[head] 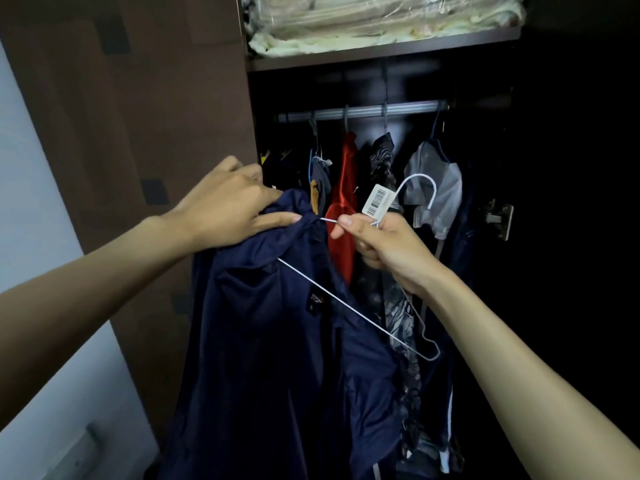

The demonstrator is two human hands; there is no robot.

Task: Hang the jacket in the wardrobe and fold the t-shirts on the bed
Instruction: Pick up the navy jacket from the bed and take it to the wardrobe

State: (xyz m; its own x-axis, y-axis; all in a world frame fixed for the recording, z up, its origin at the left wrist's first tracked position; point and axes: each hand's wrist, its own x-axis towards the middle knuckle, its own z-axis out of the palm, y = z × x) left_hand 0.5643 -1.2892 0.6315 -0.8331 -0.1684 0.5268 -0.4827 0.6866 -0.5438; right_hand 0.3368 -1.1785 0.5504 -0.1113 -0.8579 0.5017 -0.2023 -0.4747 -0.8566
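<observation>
- At the open wardrobe (554, 168), the navy jacket (270, 341) hangs limp in front of the rail (360, 111); one shoulder is on the white wire hanger (346, 306), the other shoulder is not yet on it
- Left hand (225, 206): fingers bunched on the jacket's collar/shoulder fabric; right hand (384, 244): fingers clenched round the hanger neck just under the hook, barcode tag (379, 199) sticking up beside the thumb
- Handling guess: light, thin, slick shell fabric; soft, no shape of its own; likely to slide off thin wire; best held at collar and shoulder seam, hanger held at the neck
- Hanger looks thin and springy; probably twists if loaded on one side
- In the way: rail already carries a red garment (344, 209), a dark patterned one (382, 174) and a grey-white one (433, 181); gaps between their hooks look usable
- Shelf (381, 51) above holds bagged pale linens (381, 22); brown door (138, 116) on the left, close to the left hand
- Bed and t-shirts not in view
</observation>
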